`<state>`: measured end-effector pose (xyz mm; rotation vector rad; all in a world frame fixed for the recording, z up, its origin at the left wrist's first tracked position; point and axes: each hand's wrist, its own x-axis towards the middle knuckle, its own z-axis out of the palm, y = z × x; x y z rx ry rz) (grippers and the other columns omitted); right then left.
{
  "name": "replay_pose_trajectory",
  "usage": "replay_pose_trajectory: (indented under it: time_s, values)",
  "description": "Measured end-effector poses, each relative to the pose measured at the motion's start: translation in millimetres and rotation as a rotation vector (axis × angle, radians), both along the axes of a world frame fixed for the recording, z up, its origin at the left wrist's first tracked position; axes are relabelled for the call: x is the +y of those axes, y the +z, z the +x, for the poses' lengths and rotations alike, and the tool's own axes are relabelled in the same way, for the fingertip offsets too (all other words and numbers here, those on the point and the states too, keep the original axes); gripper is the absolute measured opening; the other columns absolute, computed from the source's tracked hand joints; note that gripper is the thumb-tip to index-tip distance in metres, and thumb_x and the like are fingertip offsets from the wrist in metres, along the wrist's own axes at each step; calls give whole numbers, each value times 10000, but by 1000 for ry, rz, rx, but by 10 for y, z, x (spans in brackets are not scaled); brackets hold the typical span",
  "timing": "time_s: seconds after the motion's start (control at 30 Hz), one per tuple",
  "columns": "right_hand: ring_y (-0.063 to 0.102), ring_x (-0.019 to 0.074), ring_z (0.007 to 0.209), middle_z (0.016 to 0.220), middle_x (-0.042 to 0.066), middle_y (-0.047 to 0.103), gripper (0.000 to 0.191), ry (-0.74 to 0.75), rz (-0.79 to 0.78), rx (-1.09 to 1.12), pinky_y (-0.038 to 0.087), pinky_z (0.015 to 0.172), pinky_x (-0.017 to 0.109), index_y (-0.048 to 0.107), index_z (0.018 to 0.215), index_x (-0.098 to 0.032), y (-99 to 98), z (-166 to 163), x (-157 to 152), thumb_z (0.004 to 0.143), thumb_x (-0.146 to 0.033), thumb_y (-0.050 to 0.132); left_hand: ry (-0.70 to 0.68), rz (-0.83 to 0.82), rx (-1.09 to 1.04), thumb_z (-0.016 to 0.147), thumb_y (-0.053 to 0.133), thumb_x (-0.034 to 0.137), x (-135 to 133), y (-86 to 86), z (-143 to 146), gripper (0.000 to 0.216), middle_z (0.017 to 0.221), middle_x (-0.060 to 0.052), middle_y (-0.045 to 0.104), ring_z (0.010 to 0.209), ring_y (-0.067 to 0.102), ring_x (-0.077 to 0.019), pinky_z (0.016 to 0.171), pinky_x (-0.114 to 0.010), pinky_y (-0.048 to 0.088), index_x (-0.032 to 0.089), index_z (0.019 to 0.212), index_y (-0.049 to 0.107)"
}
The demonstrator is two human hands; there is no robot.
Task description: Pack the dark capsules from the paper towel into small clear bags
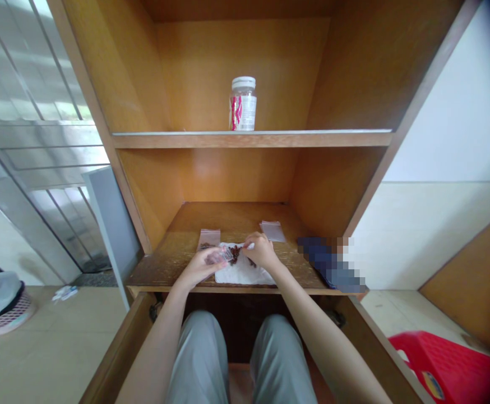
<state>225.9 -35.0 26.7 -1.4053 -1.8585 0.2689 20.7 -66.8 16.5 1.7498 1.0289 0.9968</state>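
Observation:
My left hand (199, 267) is closed round a small clear plastic zip bag (220, 256), its mouth turned to the right. Beside that bag, small dark reddish-brown pieces (235, 254) lie heaped on a white cloth or paper sheet (243, 275). My right hand (262, 251) is over the sheet, fingers pinched together at the right side of the heap; what they hold is too small to make out. Behind my left hand lies another zip bag (210, 235) with dark pieces in its lower part. Flat clear zip bags (273, 230) rest behind my right hand.
A lidded plastic jar (243, 105) stands on the upper shelf (165, 140). At the right of the worktop lies a dark blue item (315, 255), partly pixelated. Open cabinet doors flank my knees. A red plastic stool or crate (447, 365) and a pink basket (7, 311) are on the floor.

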Motion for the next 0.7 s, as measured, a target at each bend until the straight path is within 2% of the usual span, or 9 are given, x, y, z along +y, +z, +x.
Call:
replay_pose_trajectory:
  time_s: [0.17, 0.4, 0.53, 0.7]
  values:
    - [570, 146, 795, 797, 31, 637, 50, 265, 49, 269, 407, 779, 271, 640, 635, -182, 118, -68, -67, 647, -189, 592, 13, 18, 3, 658, 662, 359, -10, 17, 5, 492, 1066, -108, 602, 886, 566, -190, 818, -321, 416, 135, 1083, 557]
    - [591, 140, 753, 719, 21, 648, 105, 456, -11, 338, 432, 732, 254, 640, 591, -189, 119, -267, -154, 677, -180, 580, -8, 4, -23, 655, 660, 366, -42, 74, 31, 470, 1013, -93, 624, 863, 573, -191, 782, -305, 425, 140, 1057, 574]
    - [589, 143, 778, 770, 38, 657, 115, 297, 8, 319, 429, 743, 256, 651, 658, -178, 57, -136, -72, 709, -213, 555, 17, -8, -28, 638, 676, 372, -42, 66, 24, 491, 1050, -99, 615, 896, 570, -197, 815, -314, 416, 141, 1059, 574]
    - [554, 198, 892, 872, 58, 644, 101, -13, -67, -43, 389, 791, 305, 673, 692, -199, 2, 145, -28, 678, -241, 583, 13, -20, -35, 645, 671, 370, -24, 37, 15, 490, 1062, -109, 609, 910, 571, -207, 833, -334, 414, 136, 1064, 569]
